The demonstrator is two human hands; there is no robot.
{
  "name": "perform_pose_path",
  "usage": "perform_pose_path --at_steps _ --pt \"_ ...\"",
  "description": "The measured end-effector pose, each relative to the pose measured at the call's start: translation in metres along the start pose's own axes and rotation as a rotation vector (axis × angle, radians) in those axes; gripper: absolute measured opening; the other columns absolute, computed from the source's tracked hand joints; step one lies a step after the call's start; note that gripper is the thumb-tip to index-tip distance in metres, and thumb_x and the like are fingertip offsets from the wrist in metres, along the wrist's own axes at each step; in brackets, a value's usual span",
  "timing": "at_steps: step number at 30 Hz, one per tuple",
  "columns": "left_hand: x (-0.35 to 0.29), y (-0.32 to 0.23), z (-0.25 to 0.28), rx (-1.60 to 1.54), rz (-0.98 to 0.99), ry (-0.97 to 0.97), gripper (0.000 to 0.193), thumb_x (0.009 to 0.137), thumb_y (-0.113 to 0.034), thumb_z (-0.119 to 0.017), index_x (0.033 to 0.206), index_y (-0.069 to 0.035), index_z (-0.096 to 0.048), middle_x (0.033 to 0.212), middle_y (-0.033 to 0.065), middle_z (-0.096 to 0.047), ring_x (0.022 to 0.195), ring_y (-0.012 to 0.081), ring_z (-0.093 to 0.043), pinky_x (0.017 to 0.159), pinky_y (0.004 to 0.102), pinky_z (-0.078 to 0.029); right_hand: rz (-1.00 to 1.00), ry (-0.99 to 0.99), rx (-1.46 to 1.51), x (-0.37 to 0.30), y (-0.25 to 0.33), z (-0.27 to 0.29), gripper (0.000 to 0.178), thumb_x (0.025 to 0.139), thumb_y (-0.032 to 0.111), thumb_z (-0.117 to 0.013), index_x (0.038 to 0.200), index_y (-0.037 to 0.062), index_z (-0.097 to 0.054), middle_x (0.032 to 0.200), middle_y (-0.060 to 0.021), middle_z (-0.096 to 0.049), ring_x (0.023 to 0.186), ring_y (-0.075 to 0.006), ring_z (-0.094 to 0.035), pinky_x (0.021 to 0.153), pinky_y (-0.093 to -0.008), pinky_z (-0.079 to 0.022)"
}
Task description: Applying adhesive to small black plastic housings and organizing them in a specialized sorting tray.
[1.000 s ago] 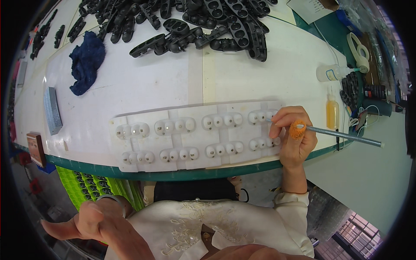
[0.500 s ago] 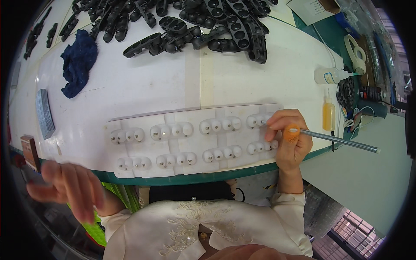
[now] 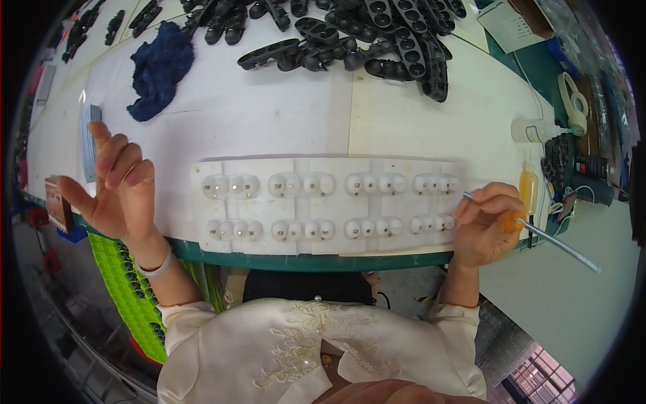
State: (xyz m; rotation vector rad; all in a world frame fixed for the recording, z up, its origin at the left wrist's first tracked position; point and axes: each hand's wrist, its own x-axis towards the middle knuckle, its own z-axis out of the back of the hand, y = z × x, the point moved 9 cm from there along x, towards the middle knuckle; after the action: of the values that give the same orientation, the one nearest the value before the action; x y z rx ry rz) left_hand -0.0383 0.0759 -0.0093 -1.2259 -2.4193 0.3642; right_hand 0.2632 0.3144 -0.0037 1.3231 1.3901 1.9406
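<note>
A long white tray [image 3: 265, 207] lies along the near table edge, with two rows of white, rounded, lobed pieces [image 3: 302, 184] set in it. Small metal bits show on the lobes. Just off the tray's right end, my right hand [image 3: 486, 225] pinches a thin silver rod [image 3: 565, 247], whose short end pokes out toward the tray. An orange band [image 3: 509, 221] wraps one of its fingers. My left hand [image 3: 124, 185] is raised at the left with fingers apart and nothing in it, near a ribbed silver-blue block [image 3: 88, 151].
Black lobed holders [image 3: 404, 50] lie heaped at the back. A dark blue cloth [image 3: 161, 71] is at back left, and a brown box [image 3: 59, 205] at the left edge. On the right stand a clear bottle [image 3: 531, 130], a yellow bottle [image 3: 528, 188] and a tape roll [image 3: 573, 101].
My right hand has drawn the rod away from the tray's top right piece. My left hand has risen from below the table edge toward the silver-blue block. The whole view has shifted.
</note>
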Motion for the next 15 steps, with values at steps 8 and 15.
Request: perform_pose_path --at_steps 8,15 --pt "-0.027 0.017 -0.034 0.621 -0.004 0.118 0.06 0.078 -0.055 -0.056 0.1 0.0 -0.052 0.075 0.0065 -0.052 0.065 0.0126 -0.044 0.058 0.0244 -0.035 0.137 -0.085 0.052 -0.01 0.019 0.001 0.036 0.093 0.033 -0.036 0.077 0.0009 -0.039 0.079 -0.0154 -0.047 0.047 -0.0131 -0.043 0.043 -0.0249 -0.044" --pt "-0.086 0.123 -0.088 1.113 0.474 0.573 0.041 0.071 -0.019 -0.073 0.104 0.001 -0.058 0.089 0.011 -0.061 0.069 0.0207 -0.059 0.059 0.0281 -0.046 0.096 0.556 0.113 -0.057 0.036 -0.062 0.019 0.085 0.019 -0.055 0.071 0.0068 -0.05 0.055 -0.0037 -0.047 0.043 -0.018 -0.048 0.039 -0.0261 -0.038"
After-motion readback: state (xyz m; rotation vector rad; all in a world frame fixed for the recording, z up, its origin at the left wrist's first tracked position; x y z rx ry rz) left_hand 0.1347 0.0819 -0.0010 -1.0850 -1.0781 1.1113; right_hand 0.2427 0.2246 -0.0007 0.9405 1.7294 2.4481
